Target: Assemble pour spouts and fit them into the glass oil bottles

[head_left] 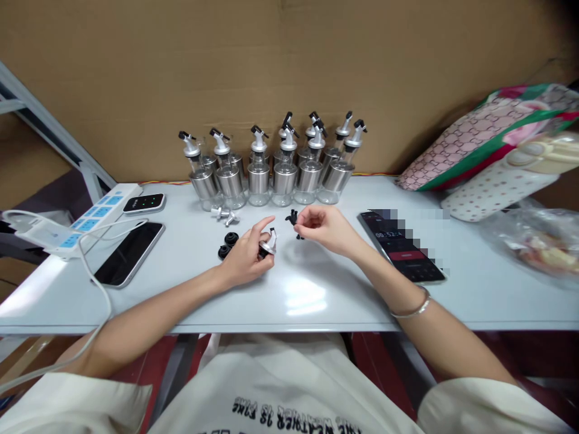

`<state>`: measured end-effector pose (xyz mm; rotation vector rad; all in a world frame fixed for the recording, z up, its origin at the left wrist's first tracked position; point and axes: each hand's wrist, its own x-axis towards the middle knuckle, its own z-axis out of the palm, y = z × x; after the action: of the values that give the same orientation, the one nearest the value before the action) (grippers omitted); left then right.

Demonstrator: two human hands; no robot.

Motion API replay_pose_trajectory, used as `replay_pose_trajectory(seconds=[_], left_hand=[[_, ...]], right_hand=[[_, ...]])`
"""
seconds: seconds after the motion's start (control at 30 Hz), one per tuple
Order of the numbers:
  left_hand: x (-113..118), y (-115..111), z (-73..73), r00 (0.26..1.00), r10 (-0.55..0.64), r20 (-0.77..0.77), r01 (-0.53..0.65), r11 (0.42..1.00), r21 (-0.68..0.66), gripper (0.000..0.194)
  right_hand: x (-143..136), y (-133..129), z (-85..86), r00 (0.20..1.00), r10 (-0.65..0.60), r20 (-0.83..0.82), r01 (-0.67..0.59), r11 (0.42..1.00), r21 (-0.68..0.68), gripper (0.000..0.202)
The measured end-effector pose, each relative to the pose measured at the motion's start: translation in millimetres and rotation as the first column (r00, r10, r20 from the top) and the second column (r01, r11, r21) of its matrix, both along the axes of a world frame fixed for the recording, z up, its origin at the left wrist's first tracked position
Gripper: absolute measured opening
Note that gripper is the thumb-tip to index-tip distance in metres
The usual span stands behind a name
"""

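Note:
My left hand (248, 256) is closed around a silver pourer spout (269, 242), its tip pointing up and its index finger stretched out above it. To the right, my right hand (326, 229) pinches a small black spout cap (292, 217) between thumb and fingertips, a short way from the spout. Another small black piece (300, 237) shows just below those fingertips. Beside my left hand lie black round stoppers (231, 239). Behind them rest loose silver spouts (225, 215). Several glass bottles with steel sleeves (259, 179) stand at the back, many topped with silver spouts and black caps.
A power strip (90, 220), a small white device (145, 203) and a dark phone (129, 254) lie on the left. On the right are another phone (402, 247), a dotted flask (502, 181), a patterned bag (470, 141) and a clear plastic bag (543, 241). Cardboard (280, 72) stands behind.

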<state>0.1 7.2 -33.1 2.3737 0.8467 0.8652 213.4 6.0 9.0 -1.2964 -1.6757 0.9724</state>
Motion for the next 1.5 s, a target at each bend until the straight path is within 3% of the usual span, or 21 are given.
replay_pose_trajectory(seconds=[0.2,0.63,0.83,1.07,1.3,1.5], left_hand=[[-1,0,-1.3,0.999,-0.029,-0.036,0.03,0.999,0.023,0.067],[0,0,-0.1,0.998,-0.014,-0.059,0.014,1.0,-0.006,0.067],[0,0,2.0,0.999,-0.025,-0.039,0.024,0.999,-0.03,0.059],[0,0,1.8,0.999,-0.04,-0.023,0.04,0.999,-0.013,0.066],[0,1,0.7,0.999,-0.024,-0.038,0.023,0.999,-0.023,0.064],[0,1,1.6,0.999,-0.036,-0.038,0.035,0.999,-0.038,0.065]], right_hand=[[-12,-5,-10.4,0.994,0.037,-0.1,-0.034,0.999,0.031,0.022],[-15,-8,-11.5,0.993,0.089,-0.082,-0.085,0.995,0.056,0.018],[-15,-9,-12.2,0.995,0.062,-0.072,-0.055,0.993,0.103,0.016],[-15,-8,-15.0,0.997,0.009,-0.073,0.003,0.988,0.156,0.016],[-18,-11,-16.0,0.998,0.054,-0.018,-0.051,0.99,0.13,0.014],[-18,-9,-17.0,0.987,0.029,-0.156,-0.017,0.997,0.082,0.018]])
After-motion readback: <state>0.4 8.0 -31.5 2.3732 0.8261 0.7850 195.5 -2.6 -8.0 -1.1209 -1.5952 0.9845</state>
